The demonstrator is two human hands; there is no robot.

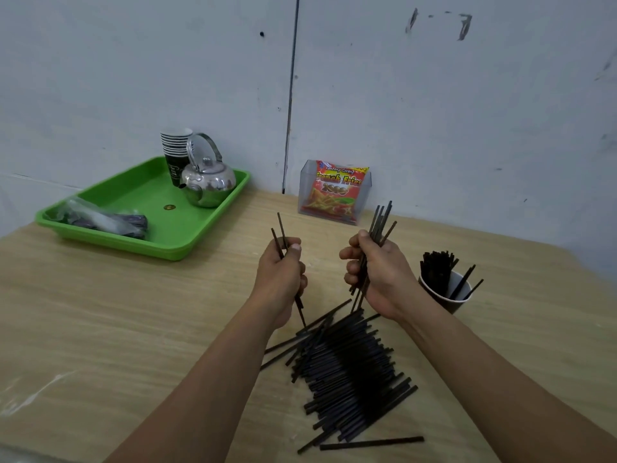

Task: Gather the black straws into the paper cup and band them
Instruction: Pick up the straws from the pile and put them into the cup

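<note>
At mid-frame, a person's left hand (280, 272) pinches two black straws (282, 228) upright while the right hand (377, 272) grips a thicker bundle (380, 218) of them. Both are above a loose pile of straws (350, 372) lying on the wooden worktop (133, 312) at lower centre. A paper cup (449, 302) at right, just beside the right wrist, stands holding more straws. In the upper left, a green tray (110, 240) carries a steel kettle (208, 182) and stacked cups (175, 152); a snack packet (337, 192) stands against the wall.
</note>
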